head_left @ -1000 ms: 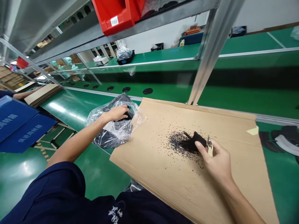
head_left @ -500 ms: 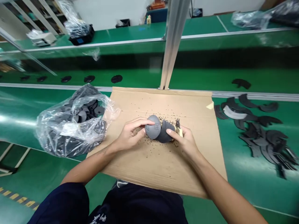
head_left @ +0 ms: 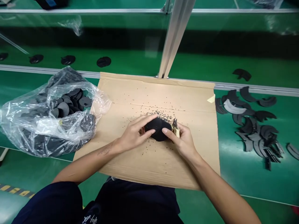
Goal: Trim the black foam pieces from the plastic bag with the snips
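Observation:
In the head view my left hand (head_left: pixel 134 132) pinches a round black plastic disc (head_left: pixel 153 125) between thumb and fingers. My right hand (head_left: pixel 184 140) grips a dark curved plastic piece (head_left: pixel 162 135) with its thumb on top. Tucked in that same hand is a pair of nippers (head_left: pixel 175 126) with pale yellow handles, jaws pointing away from me. The disc and the curved piece overlap, dark on dark, so I cannot tell exactly how they meet. Both hands are above a cardboard sheet (head_left: pixel 144 161) strewn with small black bits.
A clear plastic bag (head_left: pixel 46 124) of black discs (head_left: pixel 63 109) lies to the left. Curved black offcuts (head_left: pixel 263 133) are heaped on the green table at right. Several discs (head_left: pixel 104 61) line the strip behind a metal rail. A metal post (head_left: pixel 175 40) rises behind the cardboard.
The disc, earlier facing up at an angle beside the curved piece, has turned and now overlaps it. My view has tilted down, bringing the bag further left in the picture.

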`<state>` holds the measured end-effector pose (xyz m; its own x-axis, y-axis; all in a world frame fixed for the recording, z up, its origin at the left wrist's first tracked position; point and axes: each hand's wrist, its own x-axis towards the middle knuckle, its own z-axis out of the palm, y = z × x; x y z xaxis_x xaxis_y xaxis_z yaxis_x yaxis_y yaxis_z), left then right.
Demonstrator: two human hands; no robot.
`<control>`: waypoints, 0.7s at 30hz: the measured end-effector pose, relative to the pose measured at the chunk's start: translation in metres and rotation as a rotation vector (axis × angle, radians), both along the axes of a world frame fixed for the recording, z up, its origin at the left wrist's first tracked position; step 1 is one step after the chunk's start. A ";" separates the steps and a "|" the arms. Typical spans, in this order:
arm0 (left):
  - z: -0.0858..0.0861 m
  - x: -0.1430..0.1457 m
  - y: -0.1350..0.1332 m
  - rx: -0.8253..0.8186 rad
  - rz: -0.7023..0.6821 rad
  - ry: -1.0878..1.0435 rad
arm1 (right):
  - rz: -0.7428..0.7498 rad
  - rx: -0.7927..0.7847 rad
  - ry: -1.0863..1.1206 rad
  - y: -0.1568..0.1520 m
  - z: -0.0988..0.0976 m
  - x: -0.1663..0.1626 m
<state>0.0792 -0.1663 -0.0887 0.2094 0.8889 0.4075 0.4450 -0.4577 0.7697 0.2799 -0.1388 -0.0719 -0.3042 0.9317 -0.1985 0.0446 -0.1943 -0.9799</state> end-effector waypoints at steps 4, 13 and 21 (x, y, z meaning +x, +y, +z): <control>-0.001 0.001 -0.002 -0.060 0.010 -0.028 | -0.025 0.026 -0.037 -0.002 0.002 -0.002; -0.008 0.005 -0.006 -0.298 -0.037 -0.310 | -0.021 0.138 -0.153 -0.007 -0.003 -0.001; 0.003 -0.001 -0.006 0.018 -0.150 0.001 | -0.005 0.444 -0.318 -0.005 -0.005 0.003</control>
<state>0.0777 -0.1719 -0.0853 0.3399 0.8402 0.4226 0.3715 -0.5327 0.7604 0.2827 -0.1440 -0.0767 -0.2884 0.9482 0.1330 0.3521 0.2342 -0.9062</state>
